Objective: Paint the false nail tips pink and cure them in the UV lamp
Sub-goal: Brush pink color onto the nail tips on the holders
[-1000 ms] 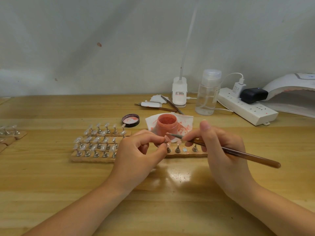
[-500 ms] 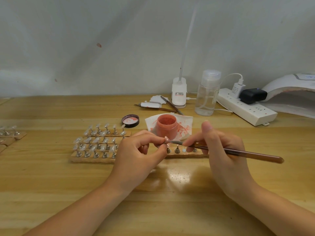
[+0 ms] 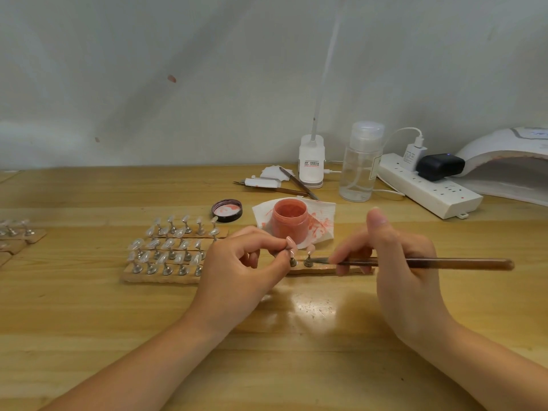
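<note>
With two pink nail tips [image 3: 310,249] beside the paint jar [image 3: 290,221], the left hand [image 3: 240,271] pinched one, the right hand [image 3: 400,262] gripped the brush [image 3: 430,263]; clear tips [image 3: 166,250] left of the jar and curing remained.

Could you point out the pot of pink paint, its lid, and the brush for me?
pink paint pot [image 3: 290,223]: head view, on the pot's front wall.
lid [image 3: 227,210]: head view, on its paint-smeared inside.
brush [image 3: 462,264]: head view, on the brown handle.
</note>
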A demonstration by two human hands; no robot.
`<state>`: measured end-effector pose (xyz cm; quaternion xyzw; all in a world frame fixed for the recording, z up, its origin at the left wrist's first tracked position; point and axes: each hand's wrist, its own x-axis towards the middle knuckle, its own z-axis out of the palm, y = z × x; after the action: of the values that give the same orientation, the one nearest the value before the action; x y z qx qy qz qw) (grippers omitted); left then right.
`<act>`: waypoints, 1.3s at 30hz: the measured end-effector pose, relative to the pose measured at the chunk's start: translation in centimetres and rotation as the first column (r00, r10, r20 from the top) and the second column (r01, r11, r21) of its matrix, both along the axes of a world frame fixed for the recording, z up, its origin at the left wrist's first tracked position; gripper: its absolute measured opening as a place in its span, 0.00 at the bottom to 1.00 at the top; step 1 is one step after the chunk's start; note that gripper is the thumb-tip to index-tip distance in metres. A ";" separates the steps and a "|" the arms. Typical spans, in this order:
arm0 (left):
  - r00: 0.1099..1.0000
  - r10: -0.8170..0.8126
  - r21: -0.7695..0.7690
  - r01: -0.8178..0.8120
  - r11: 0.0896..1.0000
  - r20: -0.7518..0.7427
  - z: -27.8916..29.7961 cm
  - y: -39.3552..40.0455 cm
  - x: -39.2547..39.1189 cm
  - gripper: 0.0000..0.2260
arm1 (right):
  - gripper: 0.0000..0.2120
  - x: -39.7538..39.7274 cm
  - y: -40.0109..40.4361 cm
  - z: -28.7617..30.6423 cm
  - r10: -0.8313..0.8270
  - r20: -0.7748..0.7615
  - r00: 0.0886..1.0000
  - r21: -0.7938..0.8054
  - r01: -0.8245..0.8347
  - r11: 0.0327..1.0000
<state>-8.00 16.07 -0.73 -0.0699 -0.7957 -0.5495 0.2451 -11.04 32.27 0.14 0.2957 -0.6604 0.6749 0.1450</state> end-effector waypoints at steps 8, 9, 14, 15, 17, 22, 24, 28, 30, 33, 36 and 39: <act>0.997 -0.069 -0.018 0.068 0.998 -0.045 -0.2 -0.3 -0.1 0.05 | 0.29 -0.8 0.9 0.8 -0.119 0.038 0.992 -0.074 0.121 0.990; 0.996 -0.079 -0.020 0.078 0.997 -0.050 -0.3 -0.4 -0.1 0.05 | 0.28 -0.8 1.0 0.8 -0.126 0.041 0.991 -0.069 0.129 0.989; 0.990 -0.121 -0.042 0.118 0.992 -0.075 -0.3 -0.4 -0.1 0.05 | 0.15 -0.9 0.9 0.3 -0.078 -0.142 0.987 0.078 0.089 0.993; 0.988 -0.128 -0.049 0.124 0.991 -0.082 -0.3 -0.3 -0.1 0.05 | 0.11 -0.9 0.8 0.2 -0.080 -0.199 0.977 0.159 0.113 0.981; 0.985 -0.145 -0.057 0.140 0.988 -0.091 -0.3 -0.3 -0.1 0.06 | 0.10 -0.8 0.5 0.2 -0.086 -0.301 0.950 0.292 0.178 0.940; 0.983 -0.156 -0.067 0.151 0.986 -0.092 -0.3 -0.2 -0.1 0.04 | 0.17 -0.8 0.1 0.1 -0.027 -0.361 0.932 0.362 0.167 0.917; 0.985 -0.154 -0.082 0.148 0.986 -0.079 -0.3 -0.3 -0.1 0.04 | 0.16 -0.8 0.0 0.0 -0.016 -0.354 0.935 0.359 0.152 0.921; 0.986 -0.154 -0.076 0.149 0.986 -0.062 -0.4 -0.3 -0.2 0.08 | 0.15 -0.9 -0.1 0.0 -0.017 -0.365 0.931 0.350 0.154 0.924; 0.986 -0.156 -0.077 0.151 0.986 -0.065 -0.3 -0.3 -0.1 0.08 | 0.15 -0.9 -0.1 0.0 -0.012 -0.361 0.932 0.347 0.147 0.926; 0.983 -0.169 -0.078 0.164 0.983 -0.068 -0.2 -0.2 -0.1 0.06 | 0.16 -0.9 -0.2 -0.2 -0.004 -0.357 0.934 0.352 0.138 0.926; 0.981 -0.182 -0.083 0.176 0.981 -0.072 -0.2 -0.2 0.0 0.06 | 0.16 -0.9 -0.2 -0.3 0.013 -0.350 0.937 0.358 0.121 0.926; 0.980 -0.187 -0.093 0.181 0.979 -0.063 -0.1 -0.1 0.0 0.06 | 0.15 -1.0 -0.1 -0.5 0.025 -0.360 0.932 0.348 0.110 0.931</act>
<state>-7.99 15.93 -0.79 -0.1735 -0.7998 -0.5317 0.2181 -12.04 32.14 -0.35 0.4208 -0.7422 0.4726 0.2208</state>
